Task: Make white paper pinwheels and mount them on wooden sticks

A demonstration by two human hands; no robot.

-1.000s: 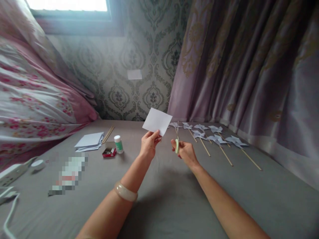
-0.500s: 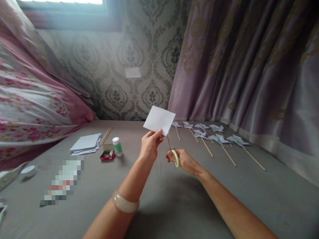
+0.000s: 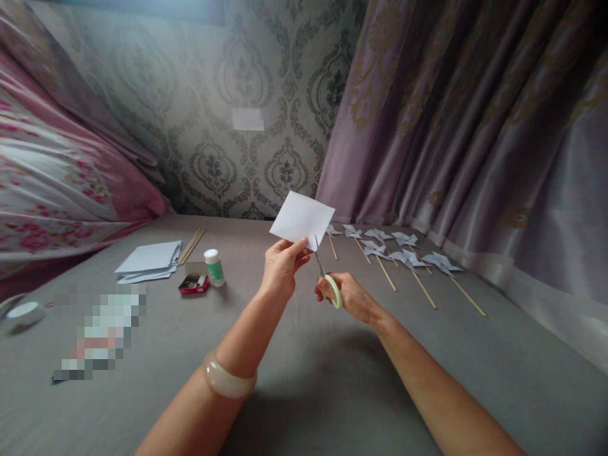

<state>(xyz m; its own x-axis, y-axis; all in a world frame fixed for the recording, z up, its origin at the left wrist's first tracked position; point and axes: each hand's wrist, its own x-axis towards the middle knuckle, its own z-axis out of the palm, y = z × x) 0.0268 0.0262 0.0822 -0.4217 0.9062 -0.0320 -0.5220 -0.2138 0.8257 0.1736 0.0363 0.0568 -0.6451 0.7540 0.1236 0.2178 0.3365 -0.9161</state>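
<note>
A square sheet of white paper (image 3: 303, 218) is held up in front of me, pinched along its lower edge by my left hand (image 3: 284, 263). My right hand (image 3: 346, 294) is closed around the pale green handles of a pair of scissors (image 3: 336, 292). Their blades point up at the paper's lower right corner, and one blade shows in front of the sheet. Part of the handles is hidden by my fingers. A pale bangle (image 3: 229, 379) circles my left forearm.
Several paper pinwheels on sticks (image 3: 406, 258) lie at the right. On the left are stacked white paper (image 3: 149, 258), wooden sticks (image 3: 192, 246), a red box of small metal pieces (image 3: 194, 285), a white-and-green bottle (image 3: 214, 268), a tape roll (image 3: 23, 313) and a blurred item (image 3: 102, 329).
The scissors' blade now overlaps the paper's lower right corner, where before it was at the sheet's edge. The whole view has shifted slightly, with the table things appearing further left and higher.
</note>
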